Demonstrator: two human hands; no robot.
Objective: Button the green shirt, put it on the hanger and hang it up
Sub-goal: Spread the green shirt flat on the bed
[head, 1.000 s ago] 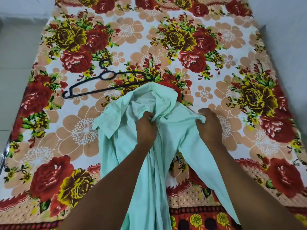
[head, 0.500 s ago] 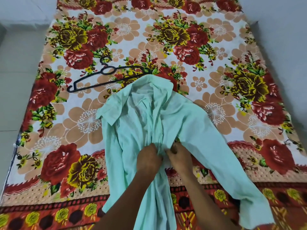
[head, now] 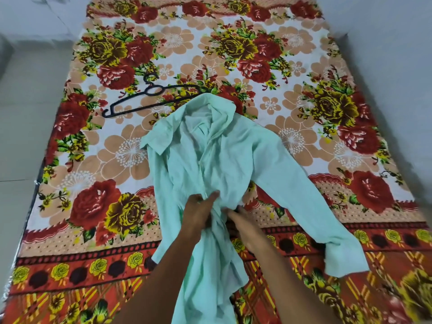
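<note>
The mint green shirt (head: pixel 233 160) lies front-up on the bed, collar away from me, its front open near the collar. One long sleeve stretches out to the lower right. My left hand (head: pixel 201 211) grips the front edge at mid-chest, thumb on top of the cloth. My right hand (head: pixel 243 226) is just to its right and slightly lower, holding the other front edge, with its fingertips tucked into a fold. The black plastic hanger (head: pixel 149 95) lies flat on the bedsheet beyond the shirt's collar, to the upper left, untouched. No buttons are plainly visible.
The bed (head: pixel 304 66) is covered by a sheet with red and yellow flowers. A pale tiled floor (head: pixel 21 136) runs along the left of the bed, and a light wall (head: pixel 397 54) borders its right side.
Both hands have come down from the collar and shoulder area to the middle of the shirt front and closed in together. The right sleeve now lies spread out to the right.
</note>
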